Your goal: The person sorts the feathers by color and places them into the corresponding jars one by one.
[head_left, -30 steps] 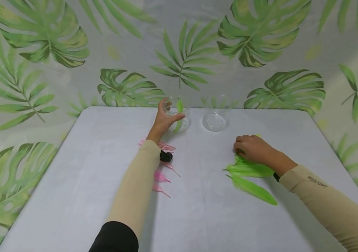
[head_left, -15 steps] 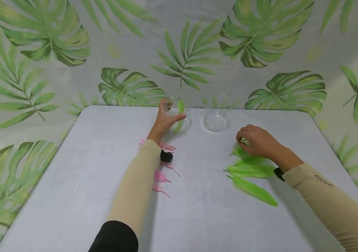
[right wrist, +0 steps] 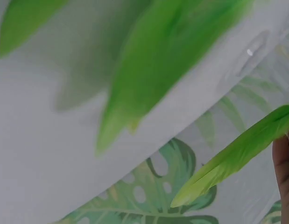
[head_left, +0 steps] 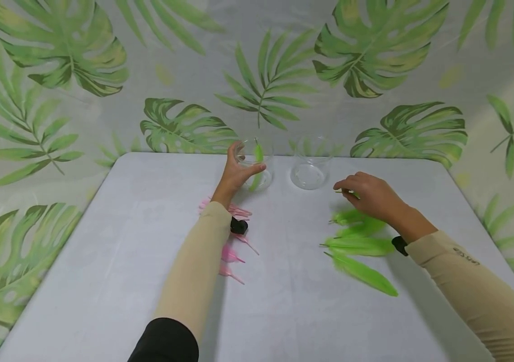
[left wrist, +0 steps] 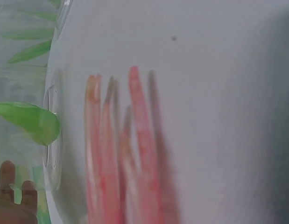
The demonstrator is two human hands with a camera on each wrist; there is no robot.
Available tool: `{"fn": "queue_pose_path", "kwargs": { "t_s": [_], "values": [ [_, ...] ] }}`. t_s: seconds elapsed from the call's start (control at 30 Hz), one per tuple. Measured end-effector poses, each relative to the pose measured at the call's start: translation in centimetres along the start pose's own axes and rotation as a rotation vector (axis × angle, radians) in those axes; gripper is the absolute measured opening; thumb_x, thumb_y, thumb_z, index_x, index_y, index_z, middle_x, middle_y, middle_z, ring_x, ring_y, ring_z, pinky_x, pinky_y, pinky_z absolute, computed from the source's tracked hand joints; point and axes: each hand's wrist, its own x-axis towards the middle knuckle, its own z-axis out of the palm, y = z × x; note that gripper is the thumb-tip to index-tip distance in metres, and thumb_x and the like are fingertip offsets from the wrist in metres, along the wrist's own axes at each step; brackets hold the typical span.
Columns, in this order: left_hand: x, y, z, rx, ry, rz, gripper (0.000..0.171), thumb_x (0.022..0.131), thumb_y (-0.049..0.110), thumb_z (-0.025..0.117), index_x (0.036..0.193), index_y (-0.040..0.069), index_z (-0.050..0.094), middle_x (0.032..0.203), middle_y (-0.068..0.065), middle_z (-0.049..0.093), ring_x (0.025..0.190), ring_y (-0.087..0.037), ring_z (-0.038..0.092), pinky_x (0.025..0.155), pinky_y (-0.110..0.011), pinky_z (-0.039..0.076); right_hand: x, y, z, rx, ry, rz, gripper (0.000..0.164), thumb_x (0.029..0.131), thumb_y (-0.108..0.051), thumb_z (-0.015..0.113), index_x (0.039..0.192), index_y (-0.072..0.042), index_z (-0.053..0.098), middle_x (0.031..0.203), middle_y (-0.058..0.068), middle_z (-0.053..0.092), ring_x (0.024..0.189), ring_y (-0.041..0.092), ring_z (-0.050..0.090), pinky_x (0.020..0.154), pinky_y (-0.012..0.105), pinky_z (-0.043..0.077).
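Observation:
My left hand (head_left: 235, 173) grips a clear cup (head_left: 266, 182) near the table's far edge, thumb in front and fingers behind. One green feather (head_left: 258, 152) stands inside that cup, quill up; its broad end (left wrist: 34, 122) shows through the wall in the left wrist view. Over the right side of the table, my right hand (head_left: 372, 196) pinches another green feather (right wrist: 237, 151) by its quill end, the vane trailing back under the palm. Just below this hand, several green feathers (head_left: 361, 246) lie on the white cloth.
A second clear cup (head_left: 309, 177) stands right of the held one, with nothing visible in it. Several pink feathers (head_left: 237, 210) lie beneath and beside the left forearm, quills pointing right. Behind the white table (head_left: 293, 301) hangs a leaf-print cloth (head_left: 279, 60).
My right hand has picked up a green feather from the top of the row, lifting it and moving slightly toward the far side. The left hand and its cup have stayed put.

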Motion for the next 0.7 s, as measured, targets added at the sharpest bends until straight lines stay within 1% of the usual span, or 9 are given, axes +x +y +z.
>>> {"fn": "queue_pose_path", "kwargs": {
  "t_s": [0.1,0.23,0.37,0.47,0.53,0.6,0.7],
  "values": [
    [-0.1,0.0,0.0,0.0,0.001,0.003,0.103,0.081,0.027,0.082,0.157,0.024,0.012,0.162,-0.002,0.026,0.149,-0.031,0.024,0.116,-0.052,0.033,0.7,0.1,-0.7,0.004,0.044,-0.011,0.028,0.08,0.006,0.076,0.102,-0.01,0.074,0.085,0.003,0.07,0.074,0.018,0.059,0.062,0.034,0.049],
    [-0.1,-0.1,0.0,0.012,0.008,0.016,0.103,0.081,0.025,0.082,0.157,0.023,0.013,0.159,-0.006,0.032,0.148,-0.033,0.026,0.115,-0.052,0.034,1.8,0.3,-1.9,0.039,0.105,-0.019,0.027,0.081,0.009,0.074,0.102,-0.008,0.075,0.086,0.006,0.071,0.074,0.019,0.062,0.063,0.036,0.05],
    [-0.1,-0.2,0.0,0.014,0.01,0.023,0.101,0.081,0.024,0.082,0.155,0.024,0.015,0.159,-0.008,0.032,0.148,-0.033,0.026,0.116,-0.052,0.033,2.7,0.3,-2.9,0.057,0.126,-0.017,0.027,0.081,0.009,0.073,0.103,-0.007,0.074,0.086,0.008,0.071,0.073,0.02,0.063,0.063,0.038,0.051],
    [-0.2,-0.1,0.1,0.015,0.01,0.018,0.101,0.081,0.025,0.082,0.155,0.026,0.015,0.159,-0.007,0.032,0.149,-0.031,0.026,0.118,-0.05,0.032,3.4,0.2,-3.6,0.078,0.114,-0.004,0.027,0.082,0.01,0.072,0.104,-0.005,0.073,0.087,0.01,0.071,0.075,0.022,0.064,0.065,0.039,0.053],
    [-0.2,-0.1,0.1,0.01,0.008,0.015,0.101,0.081,0.025,0.082,0.155,0.027,0.015,0.159,-0.006,0.032,0.15,-0.031,0.025,0.118,-0.05,0.031,3.9,0.1,-4.1,0.115,0.107,0.027,0.027,0.084,0.01,0.07,0.107,-0.004,0.072,0.09,0.011,0.071,0.078,0.023,0.065,0.067,0.038,0.054],
    [-0.3,0.0,0.1,0.01,0.008,0.01,0.101,0.081,0.026,0.082,0.155,0.028,0.014,0.159,-0.005,0.031,0.151,-0.031,0.025,0.119,-0.05,0.031,4.5,0.0,-4.7,0.168,0.111,0.086,0.026,0.086,0.008,0.069,0.11,-0.003,0.071,0.095,0.014,0.072,0.082,0.022,0.066,0.069,0.031,0.055],
    [-0.3,0.0,0.0,0.007,-0.002,0.002,0.102,0.081,0.025,0.081,0.156,0.028,0.013,0.16,-0.006,0.029,0.151,-0.032,0.024,0.12,-0.05,0.029,5.8,-0.1,-5.7,0.305,0.143,0.217,0.024,0.091,0.002,0.067,0.115,-0.002,0.069,0.103,0.016,0.072,0.086,0.006,0.065,0.072,0.016,0.052]
  ]
}}
